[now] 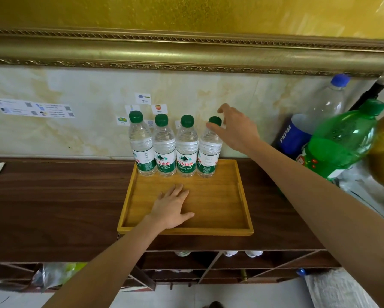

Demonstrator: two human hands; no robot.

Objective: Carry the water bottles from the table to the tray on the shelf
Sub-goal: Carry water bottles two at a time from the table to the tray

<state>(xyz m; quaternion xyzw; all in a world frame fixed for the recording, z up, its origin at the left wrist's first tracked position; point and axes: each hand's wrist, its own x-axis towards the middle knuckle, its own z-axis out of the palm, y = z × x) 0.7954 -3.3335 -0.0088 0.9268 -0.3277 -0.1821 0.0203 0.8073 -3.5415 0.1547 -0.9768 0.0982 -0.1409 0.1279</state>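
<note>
1. A dark wooden shelf [53, 207] ran under a marbled wall [75, 134] with a gilt frame [186, 52] above; small picture labels [143, 98] were stuck on the wall behind the bottles.
2. A wooden tray [186, 231] sat on the shelf, and four water bottles stood upright in a row along its far edge, their sides touching or nearly so.
3. The left hand [172, 207] lay flat on the tray floor, fingers straight and spread, holding nothing; it seemed to steady the tray.
4. From the left: bottle 1 [143, 147], bottle 2 [164, 150], bottle 3 [186, 150], then bottle 4 [208, 150].
5. All four had green caps pointing up and long axes vertical; through the wide lens they seemed to fan outward slightly.
6. The right hand [235, 127] was at bottle 4's cap, thumb against the neck below it and fingers arched loosely above; whether it actually pinched the cap I could not tell.
7. Judged from their look, the bottles were full, moderately heavy, with thin ribbed plastic that gives under a squeeze and a smooth label band; the cap and neck were the stiffest hold, the mid-body the surest.
8. Right of the tray leaned a Pepsi bottle [297, 134] and a green soda bottle [342, 141], well apart from the row.
</note>
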